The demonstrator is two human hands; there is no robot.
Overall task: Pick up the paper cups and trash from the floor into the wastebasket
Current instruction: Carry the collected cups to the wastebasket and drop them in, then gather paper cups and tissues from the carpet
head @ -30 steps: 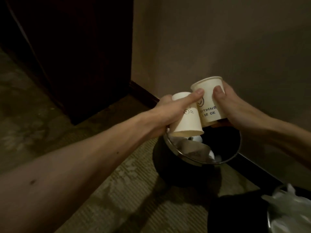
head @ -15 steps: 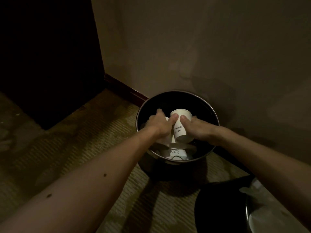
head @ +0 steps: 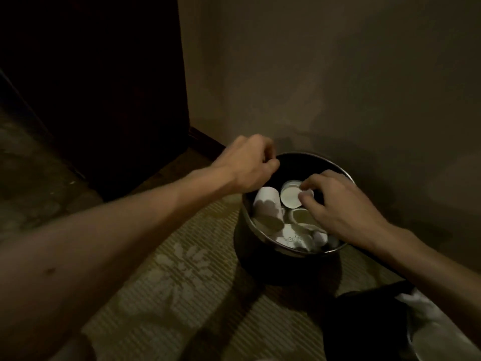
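Note:
The black wastebasket (head: pixel 293 253) with a metal rim stands on the carpet against the wall. Inside it lie several white paper cups and crumpled trash (head: pixel 294 238). One cup (head: pixel 268 207) lies on its side at the left. Another paper cup (head: pixel 289 198) shows its open mouth, and my right hand (head: pixel 338 204) pinches its right rim with thumb and fingertips inside the basket. My left hand (head: pixel 247 165) hovers above the basket's left rim, fingers curled, holding nothing.
A dark wooden door or cabinet (head: pixel 104 87) rises at the left, next to the plain wall (head: pixel 338 74) and its baseboard (head: pixel 205 142). Patterned carpet (head: pixel 169 282) covers the floor. At the lower right stands a second dark bin with a white bag (head: pixel 429 329).
Both hands lowered the two cups into the wastebasket. The left hand let its cup go and rose above the left rim; the right hand stays at its cup.

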